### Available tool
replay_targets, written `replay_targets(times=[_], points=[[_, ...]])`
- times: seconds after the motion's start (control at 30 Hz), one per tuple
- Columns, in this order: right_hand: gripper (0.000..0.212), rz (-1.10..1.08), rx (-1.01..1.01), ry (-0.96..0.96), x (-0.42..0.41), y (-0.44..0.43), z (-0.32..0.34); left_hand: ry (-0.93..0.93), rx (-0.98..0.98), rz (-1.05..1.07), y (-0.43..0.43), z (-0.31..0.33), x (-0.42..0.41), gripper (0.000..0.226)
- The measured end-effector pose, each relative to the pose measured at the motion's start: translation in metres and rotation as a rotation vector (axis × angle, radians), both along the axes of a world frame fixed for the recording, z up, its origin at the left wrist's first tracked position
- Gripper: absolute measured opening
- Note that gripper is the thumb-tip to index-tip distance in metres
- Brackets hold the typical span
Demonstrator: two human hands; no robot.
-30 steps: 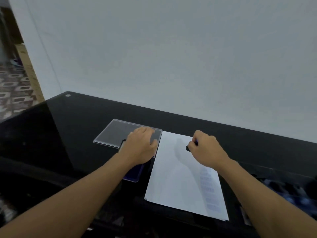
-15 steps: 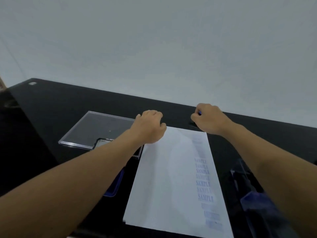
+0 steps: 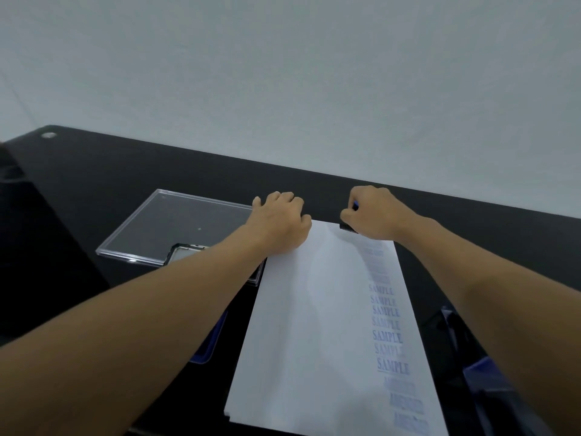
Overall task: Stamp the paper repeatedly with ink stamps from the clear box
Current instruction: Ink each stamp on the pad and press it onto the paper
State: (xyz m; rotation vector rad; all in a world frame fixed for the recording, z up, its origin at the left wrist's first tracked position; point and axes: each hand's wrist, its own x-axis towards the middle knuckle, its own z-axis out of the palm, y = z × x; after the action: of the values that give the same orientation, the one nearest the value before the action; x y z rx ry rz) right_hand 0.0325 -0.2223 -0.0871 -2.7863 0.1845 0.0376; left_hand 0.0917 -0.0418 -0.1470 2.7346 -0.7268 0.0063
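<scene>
Both hands have shifted to the far edge of the paper (image 3: pixel 314 325). It lies on the worktop (image 3: pixel 125 171) with one print column down its right side and the box (image 3: pixel 176 225) at left. The left hand (image 3: pixel 279 225), fingers curled and empty, pins the far-left corner. The right hand (image 3: pixel 374 215) has its fingers clamped on the stamp (image 3: pixel 347 227) at the column's head. We judge this column full; next, re-ink and start another.

Black table (image 3: pixel 125 171), paper (image 3: pixel 314 325), clear lid (image 3: pixel 176 225)
</scene>
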Motion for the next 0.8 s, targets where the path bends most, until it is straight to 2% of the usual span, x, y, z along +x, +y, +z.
replay_targets(times=[0.13, 0.23, 0.53, 0.8], points=[[0.011, -0.001, -0.006, 0.009, 0.006, -0.002, -0.006, -0.004, 0.011, 0.003, -0.004, -0.002, -0.001, 0.032], [0.013, -0.015, -0.001, 0.016, 0.008, -0.002, -0.017, -0.017, 0.039, 0.006, -0.005, -0.008, -0.002, 0.038], [0.014, -0.08, 0.011, -0.117, 0.0, 0.007, -0.035, -0.121, 0.017, 0.023, -0.008, -0.024, -0.005, 0.035], [0.016, -0.114, 0.052, -0.093, 0.01, 0.006, -0.033, -0.129, 0.038, 0.039, -0.007, -0.024, -0.007, 0.042]])
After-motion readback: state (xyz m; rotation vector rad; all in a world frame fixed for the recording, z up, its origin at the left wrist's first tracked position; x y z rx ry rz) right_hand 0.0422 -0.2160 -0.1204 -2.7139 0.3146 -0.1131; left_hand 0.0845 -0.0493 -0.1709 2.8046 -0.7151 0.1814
